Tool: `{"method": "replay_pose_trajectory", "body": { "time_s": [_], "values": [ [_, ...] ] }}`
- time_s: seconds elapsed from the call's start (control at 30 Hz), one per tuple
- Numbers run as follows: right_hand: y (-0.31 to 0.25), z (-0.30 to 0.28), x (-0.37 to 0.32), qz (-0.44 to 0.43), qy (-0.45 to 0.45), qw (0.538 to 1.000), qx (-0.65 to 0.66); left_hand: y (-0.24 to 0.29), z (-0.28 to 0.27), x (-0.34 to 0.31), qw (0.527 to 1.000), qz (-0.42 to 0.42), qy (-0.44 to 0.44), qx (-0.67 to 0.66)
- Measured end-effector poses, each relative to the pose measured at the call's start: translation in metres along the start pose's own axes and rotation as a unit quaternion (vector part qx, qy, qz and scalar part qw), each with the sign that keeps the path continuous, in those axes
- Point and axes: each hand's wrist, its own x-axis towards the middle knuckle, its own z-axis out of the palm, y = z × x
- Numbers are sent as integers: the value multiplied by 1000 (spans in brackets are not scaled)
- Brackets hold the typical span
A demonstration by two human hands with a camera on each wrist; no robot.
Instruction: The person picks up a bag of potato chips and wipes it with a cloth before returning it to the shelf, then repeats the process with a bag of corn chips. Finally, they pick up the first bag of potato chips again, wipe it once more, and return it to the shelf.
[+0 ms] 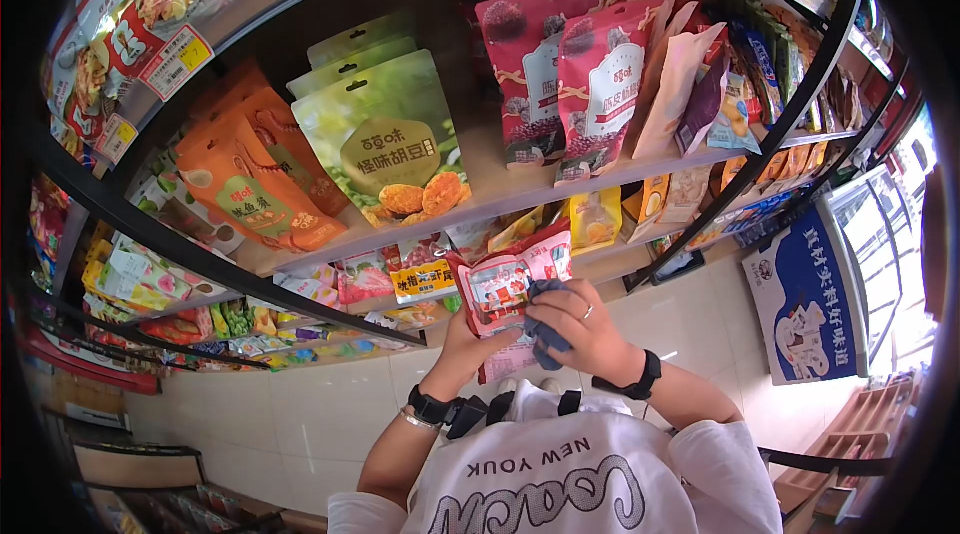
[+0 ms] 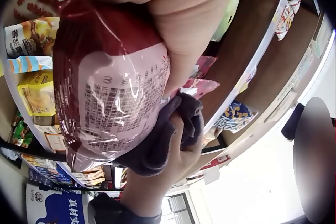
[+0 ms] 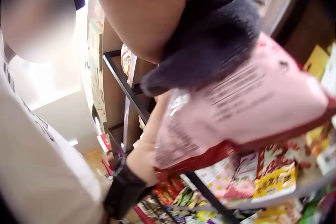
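Note:
A red and pink snack bag [image 1: 497, 286] is held in front of the body by the left hand [image 1: 470, 346], whose thumb lies over its lower edge. The right hand [image 1: 592, 332], with a ring on one finger, grips a dark grey cloth [image 1: 548, 319] against the bag's right side. In the left wrist view the bag [image 2: 113, 92] shows its printed back, the cloth [image 2: 152, 148] touching its lower edge. The right wrist view has the cloth [image 3: 215, 45] lying on the bag's pink face [image 3: 247, 103].
A shelf [image 1: 500, 196] ahead carries green pouches [image 1: 385, 134], orange pouches [image 1: 250, 174] and dark pink pouches [image 1: 610, 84]. Lower shelves hold many small snack packs. A blue printed box [image 1: 808, 299] stands on the right, on the tiled floor [image 1: 690, 334].

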Motion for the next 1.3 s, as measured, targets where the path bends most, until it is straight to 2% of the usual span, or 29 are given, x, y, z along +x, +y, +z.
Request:
{"method": "replay_pose_trajectory", "body": {
  "time_s": [0.03, 0.13, 0.27, 0.37, 0.47, 0.57, 0.77, 0.93, 1.13, 1.3],
  "values": [
    [9, -2, 0, 7, -8, 1000, -5, 4, 0, 0, 1000, 5, -4, -2],
    [32, -7, 13, 125, 104, 987, -6, 13, 3, -6, 1000, -5, -9, -6],
    [2, 1, -5, 21, 9, 998, 55, 8, 0, -3, 998, -13, 25, -51],
    [0, 6, -23, -44, -52, 997, 20, 1, -4, -1, 998, 4, 37, -53],
    [16, -2, -5, 32, 22, 999, 29, 7, -7, -1, 998, -34, -11, -42],
    [25, -8, 16, 143, 107, 983, 42, 12, -4, 0, 999, -19, -28, -34],
    [14, 1, -23, 148, 14, 981, 126, 16, -8, 0, 996, -7, 7, -87],
    [10, -3, -47, 132, -48, 981, 136, 17, -8, -3, 995, -1, 18, -99],
    [9, 1, -35, 54, -10, 995, 78, 11, -13, 3, 998, -40, -15, -39],
    [8, 7, -2, 67, 40, 997, 29, 2, -2, 1, 998, -50, -33, 24]
  ]
}}
